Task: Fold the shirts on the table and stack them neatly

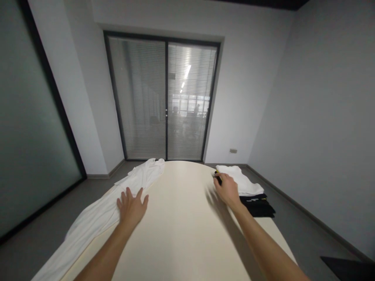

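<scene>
White fabric, loose and wrinkled, forms a long cloth [99,212] along the person's left edge of a pale, round-ended table [178,218]. The left hand [131,208] lies palm down at the inner edge of this cloth, partly over it; its fingers are spread and straight, released rather than closed around the fabric, with the thumb pointing toward the bare tabletop.

On the person's right side, a folded white cloth [244,184] sits at the far end of a pile, with folded black fabric [258,207] showing at its near side. The black fabric bears small pale markings and a touch of yellow. The right hand [228,189] is beside the inner edge of the folded white cloth, palm down, with fingers bent. A small black and yellow item [218,178] shows at its fingertips; whether the fingers grasp it or merely touch it cannot be told. A soft shadow of the hand and forearm falls on the tabletop.

Background: a black-framed glass partition [140,101] with horizontal blinds stands beyond the table, between pale walls. A small plate [233,150] is set low in the far wall. Frosted glass [26,117] in a black frame borders the left side, above a grey floor [66,203].
</scene>
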Available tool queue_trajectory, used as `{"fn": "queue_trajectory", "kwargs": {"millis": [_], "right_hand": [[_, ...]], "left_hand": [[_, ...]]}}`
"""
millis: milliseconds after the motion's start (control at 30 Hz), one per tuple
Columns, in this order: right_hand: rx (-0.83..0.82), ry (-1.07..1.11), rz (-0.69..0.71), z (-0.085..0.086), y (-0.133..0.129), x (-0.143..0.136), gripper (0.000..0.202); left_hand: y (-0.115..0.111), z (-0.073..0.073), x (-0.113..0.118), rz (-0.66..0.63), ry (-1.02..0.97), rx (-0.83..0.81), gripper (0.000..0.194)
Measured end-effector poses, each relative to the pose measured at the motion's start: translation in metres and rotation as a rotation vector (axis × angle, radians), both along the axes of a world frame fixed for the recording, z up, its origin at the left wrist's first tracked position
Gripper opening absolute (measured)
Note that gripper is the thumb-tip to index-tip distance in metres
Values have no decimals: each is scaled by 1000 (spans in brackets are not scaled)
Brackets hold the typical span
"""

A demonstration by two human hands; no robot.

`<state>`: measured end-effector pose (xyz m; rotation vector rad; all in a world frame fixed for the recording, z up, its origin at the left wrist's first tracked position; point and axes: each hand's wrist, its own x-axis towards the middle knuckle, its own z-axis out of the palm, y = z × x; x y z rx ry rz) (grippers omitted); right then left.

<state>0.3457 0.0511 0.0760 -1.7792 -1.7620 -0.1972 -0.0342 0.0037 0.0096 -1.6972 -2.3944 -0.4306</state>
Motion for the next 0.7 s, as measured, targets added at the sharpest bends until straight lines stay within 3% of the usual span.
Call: {"fn": "queue_trajectory", "kwargs": {"millis": [100,200,267,500,700], "right_hand": [[-55,25,91,-32,-26,-27,33],[-88,38,152,-58,-43,-38,31],[-118,26,204,-67,-49,-39,30],[-189,9,341,-63,-56,-46,28],[-212,-8,554,-59,-72,-66,37]], "left_hand": [[1,0,-15,-9,56,-114,56],[-6,1,-5,-87,115,-133,55],[-13,6,9,-147,133,-146,53],[-38,17,68,-450,66,-112,34],[-47,18,95,-614,-216,-39,24]]}}
